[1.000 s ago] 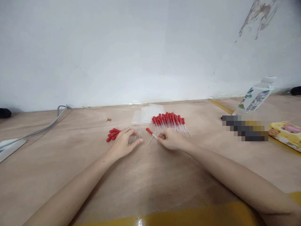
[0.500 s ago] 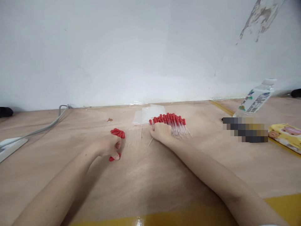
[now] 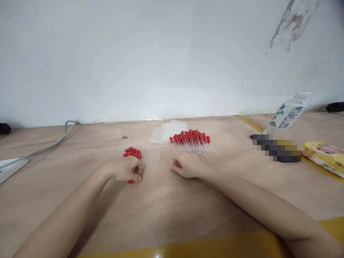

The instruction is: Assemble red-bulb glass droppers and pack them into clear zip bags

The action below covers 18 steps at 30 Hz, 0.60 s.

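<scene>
Overlapping red bulbs (image 3: pixel 132 152): left hand (image 3: pixel 126 169).

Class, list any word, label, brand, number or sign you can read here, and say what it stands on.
No text is clear enough to quote.
Bottle label: printed, but too blurred to read.
Yellow packet: dark marks, too blurred to read.
Red-topped tubes: no lettering visible.

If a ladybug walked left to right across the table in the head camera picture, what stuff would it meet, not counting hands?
Grey cable → pile of red tips → clear thin tubes → bunch of red-topped tubes → bottle → yellow packet.
</scene>
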Each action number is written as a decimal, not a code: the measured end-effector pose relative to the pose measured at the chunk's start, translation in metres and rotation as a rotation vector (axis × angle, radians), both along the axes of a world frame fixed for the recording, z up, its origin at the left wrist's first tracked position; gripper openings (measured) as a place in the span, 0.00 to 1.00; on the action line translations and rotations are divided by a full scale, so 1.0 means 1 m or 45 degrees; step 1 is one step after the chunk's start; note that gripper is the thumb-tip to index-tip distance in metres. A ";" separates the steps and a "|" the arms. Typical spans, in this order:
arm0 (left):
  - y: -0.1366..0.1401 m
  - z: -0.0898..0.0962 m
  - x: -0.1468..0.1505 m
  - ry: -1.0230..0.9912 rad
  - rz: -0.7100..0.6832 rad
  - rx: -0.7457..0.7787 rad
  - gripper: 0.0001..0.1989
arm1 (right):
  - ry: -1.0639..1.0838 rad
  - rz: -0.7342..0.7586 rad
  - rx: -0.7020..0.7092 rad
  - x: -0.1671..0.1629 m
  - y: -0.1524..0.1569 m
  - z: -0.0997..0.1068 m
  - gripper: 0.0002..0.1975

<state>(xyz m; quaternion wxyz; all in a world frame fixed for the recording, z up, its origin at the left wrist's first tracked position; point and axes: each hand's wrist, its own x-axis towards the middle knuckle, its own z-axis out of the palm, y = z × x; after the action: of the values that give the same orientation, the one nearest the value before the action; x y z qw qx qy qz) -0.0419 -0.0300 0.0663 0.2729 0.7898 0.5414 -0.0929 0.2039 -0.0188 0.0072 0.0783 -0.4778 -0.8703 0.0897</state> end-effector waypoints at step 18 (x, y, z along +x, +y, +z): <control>-0.004 -0.080 0.060 -0.896 0.071 0.618 0.10 | 0.161 -0.203 0.115 0.018 -0.024 -0.010 0.07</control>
<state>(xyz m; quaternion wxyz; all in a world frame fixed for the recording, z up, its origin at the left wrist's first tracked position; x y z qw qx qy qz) 0.0186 -0.0343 -0.0142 0.2495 0.7999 0.4424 0.3198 0.2216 -0.0430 -0.0030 0.1612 -0.5349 -0.8261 0.0739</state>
